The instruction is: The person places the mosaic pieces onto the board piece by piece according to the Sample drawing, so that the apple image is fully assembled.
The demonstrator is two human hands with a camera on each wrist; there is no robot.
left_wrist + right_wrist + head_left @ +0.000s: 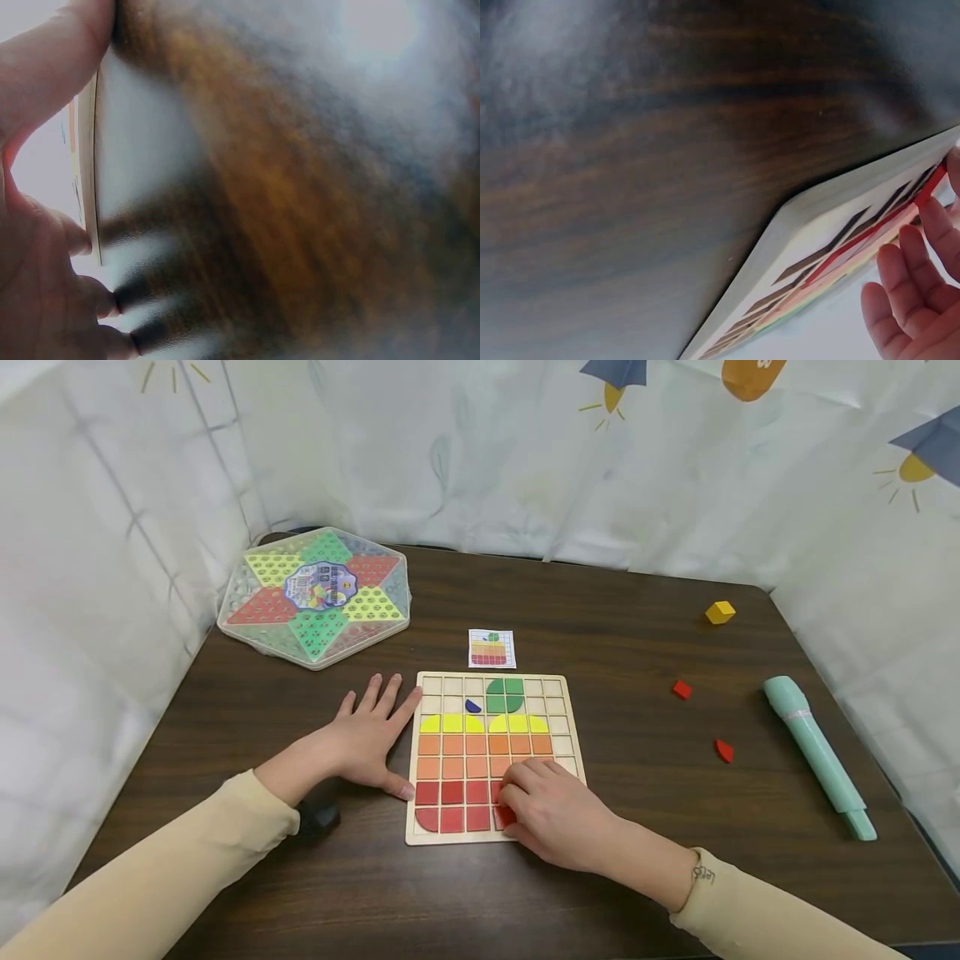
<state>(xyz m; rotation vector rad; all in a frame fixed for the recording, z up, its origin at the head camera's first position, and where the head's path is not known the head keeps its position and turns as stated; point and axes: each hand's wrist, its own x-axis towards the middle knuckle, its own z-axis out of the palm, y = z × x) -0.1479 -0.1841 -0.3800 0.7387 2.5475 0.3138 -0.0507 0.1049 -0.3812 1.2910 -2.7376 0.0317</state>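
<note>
A wooden grid board [457, 839] lies on the table, filled with coloured tiles: green at the top, then yellow, orange and red rows. At its left edge my left hand [360, 739] rests with fingers spread, thumb and index finger touching the rim. Over the lower right of the board, my right hand [558, 814] pinches a red tile [932, 184] between thumb and index finger, at the bottom row. The hand hides the squares to the right of that spot. A dark blue half-round tile [472, 706] sits left of the green tiles [505, 696].
Behind the board lies a small pattern card [491, 649]. A boxed star-shaped game board [318, 597] is at the back left. To the right are two loose red tiles [682, 690], a yellow cube [721, 612] and a mint-green tube [817, 752]. White curtains [510, 468] surround the table.
</note>
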